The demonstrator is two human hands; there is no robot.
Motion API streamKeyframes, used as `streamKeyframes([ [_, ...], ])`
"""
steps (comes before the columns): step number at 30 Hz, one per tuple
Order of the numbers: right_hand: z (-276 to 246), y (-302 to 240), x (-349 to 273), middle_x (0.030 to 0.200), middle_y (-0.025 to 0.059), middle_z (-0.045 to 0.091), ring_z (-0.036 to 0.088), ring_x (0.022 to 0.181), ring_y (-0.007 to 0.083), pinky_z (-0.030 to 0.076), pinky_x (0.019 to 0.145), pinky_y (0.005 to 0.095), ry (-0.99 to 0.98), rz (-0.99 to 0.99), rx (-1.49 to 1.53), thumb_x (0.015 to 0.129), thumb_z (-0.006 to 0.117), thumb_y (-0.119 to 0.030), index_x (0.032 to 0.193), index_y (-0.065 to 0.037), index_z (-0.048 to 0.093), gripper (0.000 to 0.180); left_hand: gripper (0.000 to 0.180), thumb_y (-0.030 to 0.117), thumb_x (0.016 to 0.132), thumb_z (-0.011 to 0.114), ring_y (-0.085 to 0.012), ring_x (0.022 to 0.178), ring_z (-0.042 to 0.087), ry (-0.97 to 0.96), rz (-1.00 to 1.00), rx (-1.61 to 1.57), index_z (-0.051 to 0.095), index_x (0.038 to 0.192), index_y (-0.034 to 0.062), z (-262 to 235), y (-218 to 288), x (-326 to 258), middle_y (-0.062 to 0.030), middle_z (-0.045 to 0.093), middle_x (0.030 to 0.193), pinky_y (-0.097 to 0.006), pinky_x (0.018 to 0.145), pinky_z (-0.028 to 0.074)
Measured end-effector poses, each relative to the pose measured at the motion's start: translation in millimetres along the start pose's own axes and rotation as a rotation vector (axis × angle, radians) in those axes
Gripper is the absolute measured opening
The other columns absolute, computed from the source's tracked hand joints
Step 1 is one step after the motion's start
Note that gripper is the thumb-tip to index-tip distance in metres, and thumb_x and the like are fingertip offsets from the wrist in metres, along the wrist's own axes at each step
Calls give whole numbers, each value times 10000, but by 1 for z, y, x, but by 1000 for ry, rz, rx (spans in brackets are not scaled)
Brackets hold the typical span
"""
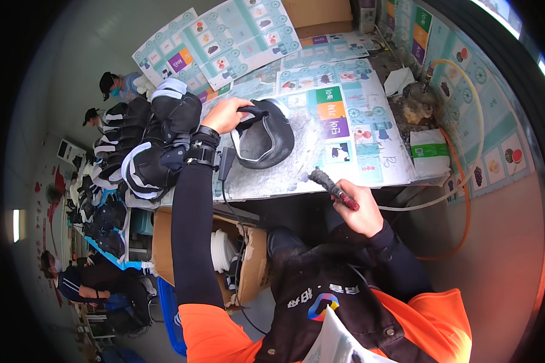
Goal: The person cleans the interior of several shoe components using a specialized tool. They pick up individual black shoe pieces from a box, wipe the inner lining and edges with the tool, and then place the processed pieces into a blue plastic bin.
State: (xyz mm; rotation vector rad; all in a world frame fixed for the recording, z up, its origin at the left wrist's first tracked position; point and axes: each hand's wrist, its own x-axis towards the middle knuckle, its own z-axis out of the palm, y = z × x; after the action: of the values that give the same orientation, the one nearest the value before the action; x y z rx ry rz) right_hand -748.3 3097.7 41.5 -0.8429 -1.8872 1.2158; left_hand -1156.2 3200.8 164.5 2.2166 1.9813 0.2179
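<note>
Seen from a head camera looking down, a person in black sleeves and an orange vest sat at a dusty table [297, 175] covered with printed sheets. The left hand [225, 115] was clenched around the top edge of a black shoe upper [265, 140], which lay on the table near its middle. The right hand [362, 209] was closed around a handheld rotary tool [332, 187] with a dark grip, its tip poised just above the table's front edge, to the right of the upper and apart from it.

To do this well, the left hand would likely need to pin the upper firmly so it could not spin, while the tool touched it lightly and at a shallow angle.

A pile of more black uppers [151, 139] sat at the table's left end, and an open cardboard box [248, 260] stood below the table. The tool's tip was too small to make out, and its hose was partly hidden. The underside of the upper and the left fingertips could not be seen.
</note>
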Motion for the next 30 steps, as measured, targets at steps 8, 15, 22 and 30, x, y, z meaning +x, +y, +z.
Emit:
streamKeyframes([
  [8,-7,-8,-1,885,151,714,719,858,319,538,822,363,-108,-30,43,785,677,1,996,-4,688,212,368,-71,877,648,-301,1092,722,122,-49,11,741,1216,39,-35,8,-8,-162,760,1125,-373,976,540],
  [15,-21,-19,13,814,172,691,717,790,356,534,734,387,-74,-71,96,817,701,-23,979,1,662,168,276,11,878,735,-371,971,717,-20,145,-17,780,1138,93,-15,13,-6,-171,760,1009,-425,864,549],
  [22,-20,-16,11,814,169,692,709,786,371,531,734,395,-71,-10,125,805,694,-23,949,1,647,153,314,-43,875,709,-315,1027,708,-73,119,-13,768,1159,77,-4,12,-6,-145,745,1070,-391,922,545],
  [30,-23,-14,5,820,176,699,708,795,371,537,749,400,-48,114,62,792,678,-14,949,-4,666,159,318,-38,873,714,-317,1034,711,-82,91,2,770,1164,77,1,13,-8,-146,754,1083,-382,923,545],
])
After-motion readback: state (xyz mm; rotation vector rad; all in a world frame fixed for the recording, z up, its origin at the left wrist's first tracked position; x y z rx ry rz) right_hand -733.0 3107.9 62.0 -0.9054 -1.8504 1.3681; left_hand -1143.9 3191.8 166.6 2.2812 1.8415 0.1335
